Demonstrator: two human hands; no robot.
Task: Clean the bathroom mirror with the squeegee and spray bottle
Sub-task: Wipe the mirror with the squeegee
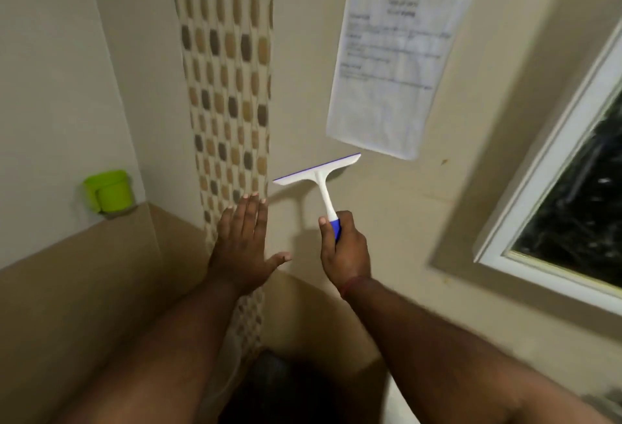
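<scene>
A white squeegee (318, 173) with a blue blade edge and blue grip stands upright in front of the beige wall, its blade tilted up to the right. My right hand (343, 248) is closed around its blue grip. My left hand (244, 242) is held flat with fingers spread, just left of the squeegee, in front of the patterned tile strip. The mirror (579, 194), in a white frame, shows at the right edge; its glass looks dark with pale streaks. No spray bottle is in view.
A laminated paper notice (393, 67) is stuck on the wall above the squeegee. A green plastic holder (109, 191) sits on the ledge at the left. A vertical strip of patterned tiles (225, 87) runs down the wall. The frame is motion-blurred.
</scene>
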